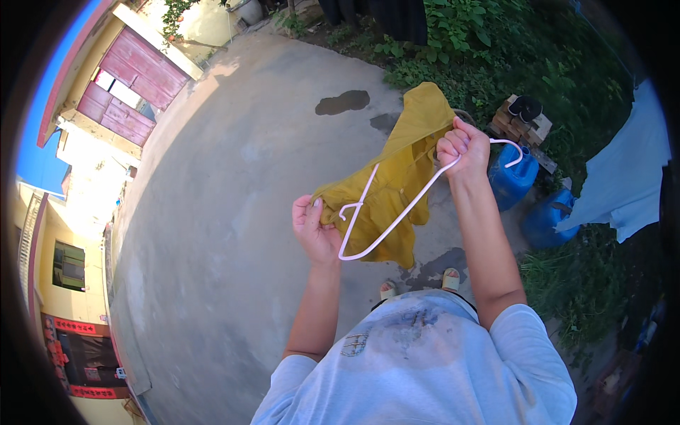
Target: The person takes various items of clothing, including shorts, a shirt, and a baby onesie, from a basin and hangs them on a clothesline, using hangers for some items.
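A mustard-yellow garment (393, 180) is stretched between my two hands, its lower part hanging loose. My left hand (317, 228) pinches the garment's edge between thumb and fingers. Higher up and to the right, my right hand (463, 146) is closed around a pale pink clothes hanger (399, 219) and the garment's other side. The hanger's hook sticks out to the right of that fist. One hanger arm slants down to a bend beside my left wrist, and a small notch hook shows against the cloth. Part of the hanger near my right hand is hidden by fingers and fabric.
Blue plastic jerrycans (512, 175) stand on the right, near stacked bricks (518, 125) with a dark object on top. A light blue cloth (627, 170) hangs at the far right, and dark fabric (393, 18) hangs at the top. Wet patches (342, 102) mark the concrete beside green plants.
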Demonstrator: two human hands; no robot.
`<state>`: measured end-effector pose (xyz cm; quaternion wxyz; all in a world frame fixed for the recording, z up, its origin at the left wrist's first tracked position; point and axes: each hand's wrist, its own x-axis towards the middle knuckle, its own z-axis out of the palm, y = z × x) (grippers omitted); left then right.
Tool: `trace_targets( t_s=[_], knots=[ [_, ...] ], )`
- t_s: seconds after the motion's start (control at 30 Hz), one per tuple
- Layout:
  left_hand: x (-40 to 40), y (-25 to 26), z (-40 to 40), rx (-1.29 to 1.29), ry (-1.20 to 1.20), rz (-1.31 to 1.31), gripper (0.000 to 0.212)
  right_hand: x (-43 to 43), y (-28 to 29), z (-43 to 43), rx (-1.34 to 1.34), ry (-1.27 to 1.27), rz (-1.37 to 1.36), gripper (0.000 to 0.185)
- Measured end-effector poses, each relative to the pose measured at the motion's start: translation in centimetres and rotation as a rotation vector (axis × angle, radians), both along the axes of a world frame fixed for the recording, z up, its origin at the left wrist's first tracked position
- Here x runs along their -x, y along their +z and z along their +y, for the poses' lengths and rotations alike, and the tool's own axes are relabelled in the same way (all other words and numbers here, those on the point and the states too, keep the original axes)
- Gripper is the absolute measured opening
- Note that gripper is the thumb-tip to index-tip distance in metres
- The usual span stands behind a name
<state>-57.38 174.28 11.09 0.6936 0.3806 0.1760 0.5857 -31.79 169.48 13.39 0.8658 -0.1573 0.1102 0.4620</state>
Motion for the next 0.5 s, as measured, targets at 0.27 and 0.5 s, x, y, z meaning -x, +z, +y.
trace_targets(
  t_s=[0.27,0.5],
  knots=[
    [-0.8,0.6,-1.5,-0.071,-0.004,0.068,0.011,0.3,0.5,-0.4,0.073,-0.221,-0.053,0.024],
    [0.0,-0.9,-2.5,-0.554,0.449,0.772,0.014,-0.2,1.2,0.4,0.178,-0.452,-0.123,0.021]
  ],
)
